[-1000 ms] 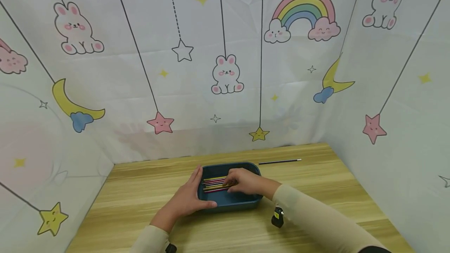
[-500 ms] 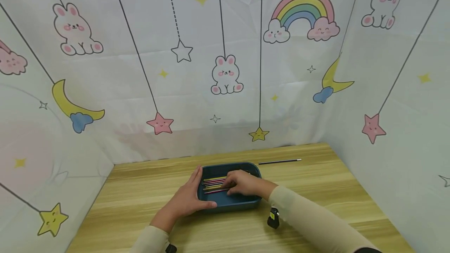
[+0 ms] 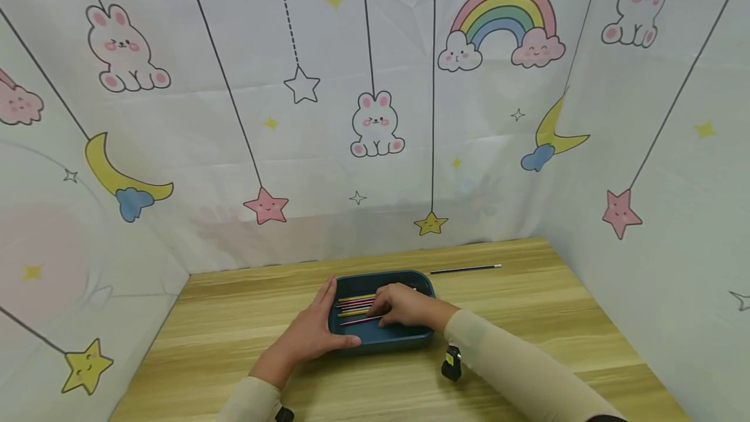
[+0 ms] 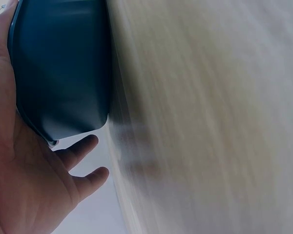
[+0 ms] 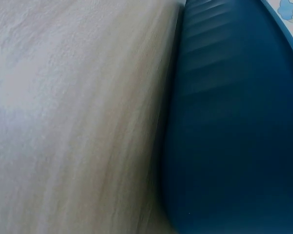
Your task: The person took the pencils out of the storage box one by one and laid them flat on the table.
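Smooth plastic-looking tray; wood-grain table; cloth backdrop.

The left hand lies against the rim of a dark blue tray on the wood-grained tabletop, two fingers showing beside one tabletop edge

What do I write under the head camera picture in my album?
Left hand against the blue tray, right hand among its colorful pencils.

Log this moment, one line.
left hand: touching dark-blue rounded plastic tray; right hand: at slim multicoloured pencils inside, grip unclear; dark slim pencil: on woodgrain table
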The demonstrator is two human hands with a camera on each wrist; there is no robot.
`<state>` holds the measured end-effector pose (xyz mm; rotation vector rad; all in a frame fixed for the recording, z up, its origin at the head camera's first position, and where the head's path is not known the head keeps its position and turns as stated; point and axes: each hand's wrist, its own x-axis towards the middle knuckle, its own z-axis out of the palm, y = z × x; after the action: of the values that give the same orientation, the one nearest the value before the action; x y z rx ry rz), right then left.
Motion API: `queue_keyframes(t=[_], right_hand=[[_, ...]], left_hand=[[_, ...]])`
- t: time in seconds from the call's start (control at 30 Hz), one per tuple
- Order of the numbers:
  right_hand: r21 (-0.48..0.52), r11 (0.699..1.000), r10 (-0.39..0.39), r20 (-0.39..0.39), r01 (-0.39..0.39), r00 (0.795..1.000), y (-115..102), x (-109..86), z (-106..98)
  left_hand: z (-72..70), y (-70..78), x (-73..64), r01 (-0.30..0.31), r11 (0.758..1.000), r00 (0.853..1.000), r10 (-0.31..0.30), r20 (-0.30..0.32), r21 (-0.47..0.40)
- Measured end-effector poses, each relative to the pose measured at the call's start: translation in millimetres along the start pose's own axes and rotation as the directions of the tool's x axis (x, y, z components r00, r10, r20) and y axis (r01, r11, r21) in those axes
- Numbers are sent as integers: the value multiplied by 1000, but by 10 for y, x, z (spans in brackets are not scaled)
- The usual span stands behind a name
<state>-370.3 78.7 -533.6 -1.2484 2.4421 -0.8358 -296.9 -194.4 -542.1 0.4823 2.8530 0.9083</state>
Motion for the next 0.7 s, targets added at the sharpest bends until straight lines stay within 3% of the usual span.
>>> queue_keyframes(t=[0.7], right_hand=[[10,1000,-21,-47,22,999,7,10,33]], left_hand=[[-2,0,-6,-4,1000,1000,3,-4,-7]])
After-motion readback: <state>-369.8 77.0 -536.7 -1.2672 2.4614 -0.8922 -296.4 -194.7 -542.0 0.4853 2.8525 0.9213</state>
